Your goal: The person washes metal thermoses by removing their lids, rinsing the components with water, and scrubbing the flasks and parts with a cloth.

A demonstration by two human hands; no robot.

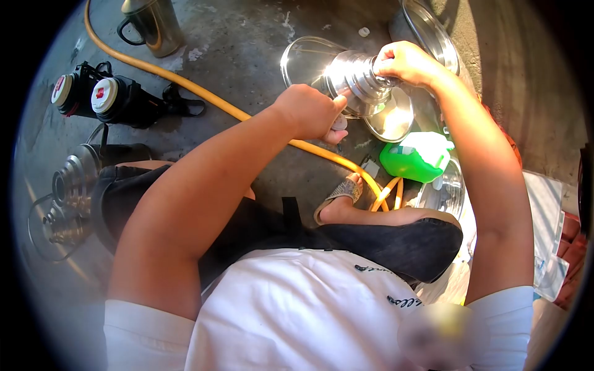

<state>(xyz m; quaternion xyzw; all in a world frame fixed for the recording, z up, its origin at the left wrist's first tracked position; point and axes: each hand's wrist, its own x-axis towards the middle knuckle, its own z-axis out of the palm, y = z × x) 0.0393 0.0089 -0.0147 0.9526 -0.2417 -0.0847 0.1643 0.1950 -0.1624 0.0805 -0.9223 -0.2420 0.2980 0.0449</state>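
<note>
My right hand (408, 63) grips the narrow end of a shiny stepped metal piece (356, 77), which lies tilted on its side with a wide round rim (303, 59). My left hand (309, 114) is closed beside it, near its lower side. A small pale pad (339, 122) shows between those fingers; its kind is hard to make out. Glare hides part of the metal surface. Just below stands a round shiny dish or lid (393, 117). Nearby is a green plastic container (411, 162) with a bright white top.
A yellow hose (210, 99) crosses the concrete floor. A metal mug (154, 28) and two black containers with white caps (105, 96) stand at left. More stepped metal pieces (65, 185) lie lower left. A metal basin (433, 34) is at upper right, a sandalled foot (340, 201) near the hose.
</note>
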